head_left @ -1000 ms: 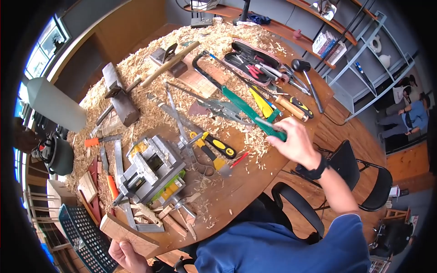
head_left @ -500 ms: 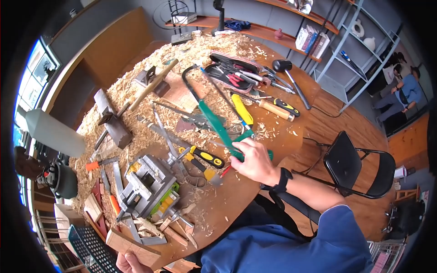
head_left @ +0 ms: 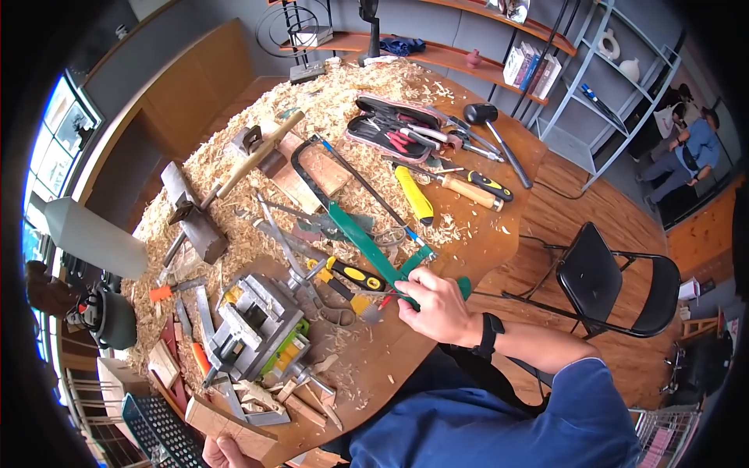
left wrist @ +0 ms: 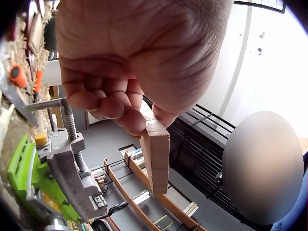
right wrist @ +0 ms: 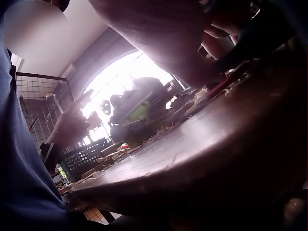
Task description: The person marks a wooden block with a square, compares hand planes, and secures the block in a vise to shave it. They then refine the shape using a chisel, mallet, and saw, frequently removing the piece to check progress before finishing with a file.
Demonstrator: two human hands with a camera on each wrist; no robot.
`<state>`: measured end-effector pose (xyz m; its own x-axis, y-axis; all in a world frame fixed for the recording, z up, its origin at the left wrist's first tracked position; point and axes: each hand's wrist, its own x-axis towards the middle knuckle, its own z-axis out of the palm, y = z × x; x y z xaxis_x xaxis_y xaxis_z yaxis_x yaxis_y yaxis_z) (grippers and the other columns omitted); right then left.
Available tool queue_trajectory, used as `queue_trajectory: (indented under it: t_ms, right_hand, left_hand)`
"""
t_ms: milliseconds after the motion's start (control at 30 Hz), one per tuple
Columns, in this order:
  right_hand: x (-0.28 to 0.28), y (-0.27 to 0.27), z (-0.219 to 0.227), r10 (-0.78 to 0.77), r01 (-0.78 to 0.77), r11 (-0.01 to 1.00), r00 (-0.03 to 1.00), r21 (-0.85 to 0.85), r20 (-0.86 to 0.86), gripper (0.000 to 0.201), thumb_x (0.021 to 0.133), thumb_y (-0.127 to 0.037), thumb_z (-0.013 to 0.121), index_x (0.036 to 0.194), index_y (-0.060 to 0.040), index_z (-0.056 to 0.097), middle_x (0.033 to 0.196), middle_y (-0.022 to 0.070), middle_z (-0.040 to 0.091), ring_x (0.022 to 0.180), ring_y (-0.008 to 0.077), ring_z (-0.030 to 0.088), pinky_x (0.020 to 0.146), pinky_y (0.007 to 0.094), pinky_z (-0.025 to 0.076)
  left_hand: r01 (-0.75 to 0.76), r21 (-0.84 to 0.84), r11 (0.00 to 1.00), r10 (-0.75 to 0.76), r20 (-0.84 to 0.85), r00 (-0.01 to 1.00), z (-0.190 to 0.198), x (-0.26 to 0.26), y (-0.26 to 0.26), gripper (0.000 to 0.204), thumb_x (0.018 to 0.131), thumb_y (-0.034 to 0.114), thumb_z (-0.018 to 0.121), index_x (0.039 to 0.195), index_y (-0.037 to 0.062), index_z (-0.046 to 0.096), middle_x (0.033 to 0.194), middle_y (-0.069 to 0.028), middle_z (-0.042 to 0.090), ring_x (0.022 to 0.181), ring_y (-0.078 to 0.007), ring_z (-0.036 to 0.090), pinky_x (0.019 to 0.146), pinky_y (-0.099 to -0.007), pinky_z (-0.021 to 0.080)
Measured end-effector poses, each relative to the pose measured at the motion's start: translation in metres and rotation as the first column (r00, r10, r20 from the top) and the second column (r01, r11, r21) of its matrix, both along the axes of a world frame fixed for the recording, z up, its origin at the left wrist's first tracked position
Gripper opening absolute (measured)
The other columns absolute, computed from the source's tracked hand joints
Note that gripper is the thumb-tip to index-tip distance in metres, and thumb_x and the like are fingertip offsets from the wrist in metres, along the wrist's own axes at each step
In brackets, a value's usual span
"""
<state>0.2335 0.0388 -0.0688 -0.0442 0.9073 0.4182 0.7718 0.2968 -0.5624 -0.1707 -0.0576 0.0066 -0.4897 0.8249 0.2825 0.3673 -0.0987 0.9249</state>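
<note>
My right hand [head_left: 441,308] grips the handle end of a hacksaw [head_left: 360,240] with a green handle and black front frame. The saw extends forward and left over the shavings and tools on the table. At the near left edge, my left hand [head_left: 226,452] holds a flat wooden board [head_left: 228,427], its thumb on the near face. In the left wrist view, curled fingers and thumb pinch the board [left wrist: 156,154], whose end points away from the palm. A grey metal vise [head_left: 257,320] with green parts stands between the hands.
Beyond the saw lie a yellow utility knife [head_left: 413,195], a wooden-handled tool [head_left: 472,193], an open tool case [head_left: 394,129] and a black mallet [head_left: 481,115]. Wood shavings [head_left: 328,86] cover the far table. A folding chair [head_left: 591,265] stands at right, a perforated basket [head_left: 148,429] at lower left.
My right hand has closed round the hacksaw handle and drawn the saw nearer and leftward, off the yellow knife. The left hand keeps the board at the near edge. The head view has shifted.
</note>
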Motion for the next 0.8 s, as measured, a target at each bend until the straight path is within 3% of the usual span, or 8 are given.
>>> queue_trajectory:
  t_ms: [167, 333, 467, 567, 700, 800]
  right_hand:
    - [0.004, 0.024, 0.000, 0.018, -0.019, 1.000, 0.999, 0.012, 0.026, 0.025, 0.085, -0.009, 0.077, 0.108, -0.0006, 0.079, 0.095, 0.0127, 0.065, 0.071, 0.0340, 0.071, 0.068, 0.0465, 0.060]
    - [0.010, 0.025, 0.010, 0.054, -0.050, 0.995, 0.998, -0.087, 0.042, 0.026, 0.091, -0.019, 0.079, 0.110, -0.0015, 0.079, 0.098, 0.0128, 0.071, 0.077, 0.0342, 0.074, 0.070, 0.0455, 0.060]
    - [0.026, 0.013, 0.046, 0.033, -0.026, 0.993, 0.998, -0.117, 0.051, 0.024, 0.095, -0.025, 0.078, 0.105, -0.0030, 0.079, 0.099, 0.0130, 0.074, 0.078, 0.0343, 0.074, 0.070, 0.0435, 0.060]
    - [0.061, 0.024, 0.087, 0.009, 0.001, 0.995, 0.995, -0.101, 0.098, 0.018, 0.096, -0.020, 0.073, 0.098, -0.0031, 0.079, 0.091, 0.0156, 0.073, 0.077, 0.0349, 0.074, 0.068, 0.0454, 0.059]
    - [0.130, 0.084, 0.103, -0.049, 0.064, 0.996, 0.975, -0.064, 0.216, 0.015, 0.093, -0.015, 0.071, 0.093, -0.0031, 0.079, 0.085, 0.0202, 0.071, 0.079, 0.0363, 0.072, 0.073, 0.0473, 0.057]
    - [0.177, 0.157, 0.096, -0.163, 0.157, 0.987, 0.962, 0.045, 0.220, 0.020, 0.091, -0.019, 0.074, 0.102, -0.0028, 0.080, 0.088, 0.0212, 0.072, 0.085, 0.0375, 0.073, 0.081, 0.0483, 0.057]
  left_hand:
    - [0.032, -0.021, 0.999, -0.032, -0.030, 0.999, 0.004, 0.005, 0.004, 0.049, 0.111, 0.019, 0.064, 0.068, 0.0071, 0.042, 0.067, 0.0059, 0.031, 0.065, -0.0082, 0.029, 0.059, -0.0329, 0.020]
    - [0.050, -0.024, 0.998, -0.051, -0.036, 0.998, 0.008, 0.006, 0.007, 0.051, 0.111, 0.019, 0.063, 0.067, 0.0079, 0.039, 0.067, 0.0061, 0.029, 0.065, -0.0083, 0.027, 0.059, -0.0333, 0.019]
    - [0.027, -0.032, 0.999, -0.029, -0.068, 0.997, 0.009, 0.005, 0.006, 0.051, 0.111, 0.019, 0.062, 0.067, 0.0067, 0.039, 0.066, 0.0056, 0.030, 0.064, -0.0088, 0.028, 0.059, -0.0339, 0.020]
    - [0.004, -0.033, 0.999, -0.007, -0.089, 0.996, 0.008, 0.001, 0.006, 0.050, 0.111, 0.019, 0.062, 0.068, 0.0053, 0.041, 0.066, 0.0050, 0.031, 0.064, -0.0094, 0.029, 0.059, -0.0342, 0.021]
    - [0.031, -0.026, 0.999, -0.032, -0.056, 0.998, 0.009, 0.002, 0.009, 0.049, 0.111, 0.019, 0.062, 0.068, 0.0062, 0.041, 0.066, 0.0057, 0.032, 0.065, -0.0086, 0.029, 0.059, -0.0332, 0.021]
    - [0.038, -0.024, 0.999, -0.039, -0.030, 0.999, 0.015, 0.009, 0.009, 0.049, 0.112, 0.020, 0.061, 0.069, 0.0063, 0.043, 0.067, 0.0062, 0.033, 0.065, -0.0077, 0.030, 0.059, -0.0322, 0.020]
